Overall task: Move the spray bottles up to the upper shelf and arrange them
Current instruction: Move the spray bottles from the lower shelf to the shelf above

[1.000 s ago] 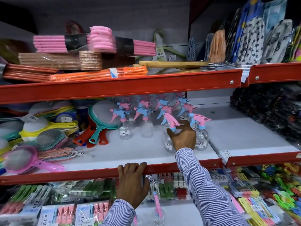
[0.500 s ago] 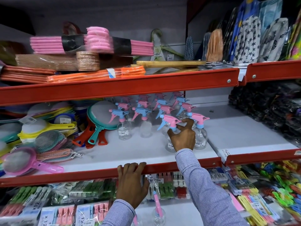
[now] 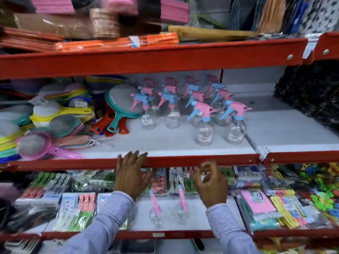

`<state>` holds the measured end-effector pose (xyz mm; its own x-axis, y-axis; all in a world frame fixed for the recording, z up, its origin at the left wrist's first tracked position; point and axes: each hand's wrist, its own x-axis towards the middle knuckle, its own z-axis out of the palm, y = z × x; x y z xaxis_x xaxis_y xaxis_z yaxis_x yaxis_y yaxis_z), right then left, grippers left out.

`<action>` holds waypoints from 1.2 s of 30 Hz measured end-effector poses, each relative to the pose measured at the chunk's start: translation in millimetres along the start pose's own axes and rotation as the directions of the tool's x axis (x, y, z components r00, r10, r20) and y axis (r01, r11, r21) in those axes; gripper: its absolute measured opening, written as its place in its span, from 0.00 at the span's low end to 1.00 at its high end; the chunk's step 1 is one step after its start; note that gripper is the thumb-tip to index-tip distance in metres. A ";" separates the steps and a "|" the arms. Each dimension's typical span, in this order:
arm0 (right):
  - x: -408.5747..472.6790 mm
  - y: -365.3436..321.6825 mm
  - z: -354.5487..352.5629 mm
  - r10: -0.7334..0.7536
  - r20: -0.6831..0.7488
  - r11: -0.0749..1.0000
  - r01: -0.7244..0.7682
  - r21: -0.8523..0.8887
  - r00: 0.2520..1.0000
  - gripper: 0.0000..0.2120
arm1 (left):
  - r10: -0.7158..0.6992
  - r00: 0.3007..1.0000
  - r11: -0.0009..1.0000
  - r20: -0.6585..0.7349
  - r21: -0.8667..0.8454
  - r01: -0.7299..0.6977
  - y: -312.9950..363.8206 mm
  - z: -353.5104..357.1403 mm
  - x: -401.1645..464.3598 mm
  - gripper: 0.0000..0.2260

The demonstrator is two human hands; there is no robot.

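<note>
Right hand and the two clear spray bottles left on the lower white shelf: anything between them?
No. In the head view the right hand hangs empty above-right of the two clear spray bottles; only bare white shelf between.

Even overhead store light is falling bright on the middle shelf (image 3: 165,143); motion blur is smearing the top stack and left edge; wide-angle distortion is bowing the shelf rails; recesses are sitting in shadow.

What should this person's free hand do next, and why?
Probably lower the right hand, which holds nothing, onto the nearer spray bottle on the lower shelf. Two bottles stand there, while the rest are grouped on the upper shelf.
</note>
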<state>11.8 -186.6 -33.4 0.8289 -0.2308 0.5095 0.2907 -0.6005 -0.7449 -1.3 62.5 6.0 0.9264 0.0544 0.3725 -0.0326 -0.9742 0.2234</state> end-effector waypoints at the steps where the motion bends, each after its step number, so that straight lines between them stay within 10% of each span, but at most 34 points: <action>1: -13.2 8.5 11.6 0.070 0.110 0.996 -0.064 -0.056 0.991 0.08 | 0.009 1.000 1.000 0.013 0.004 -0.009 -3.5 -0.8 -0.3 0.27; 5: -40.8 35.5 59.5 0.401 0.505 0.897 -0.214 -0.388 0.764 0.28 | 0.018 1.000 1.000 0.003 -0.015 -0.018 -4.4 -2.2 -1.7 0.25; 10: -48.8 43.2 88.9 0.544 0.584 0.809 -0.191 -0.556 0.603 0.31 | 0.006 1.000 0.999 0.025 -0.036 -0.006 -2.7 -7.2 -2.0 0.25; 20: -6.9 -23.1 19.1 0.434 0.534 0.857 -0.152 -0.492 0.726 0.20 | 0.029 1.000 0.997 0.002 -0.076 -0.028 -6.2 -6.6 -4.0 0.23; 27: 38.7 -121.0 -76.7 0.149 0.420 0.985 -0.094 -0.148 0.895 0.14 | 0.055 0.998 0.998 -0.009 -0.042 -0.055 -9.3 -3.7 1.1 0.21; 36: 127.6 -156.3 -9.3 0.083 0.295 0.990 -0.045 -0.134 0.952 0.17 | 0.062 0.998 0.998 0.013 -0.032 -0.061 -12.7 -3.8 3.3 0.22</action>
<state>67.7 -129.3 152.0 0.9542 -0.0443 0.2960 0.1861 -0.6867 -0.7027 0.8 75.9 7.8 0.9276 -0.0085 0.3735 -0.1011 -0.9682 0.2288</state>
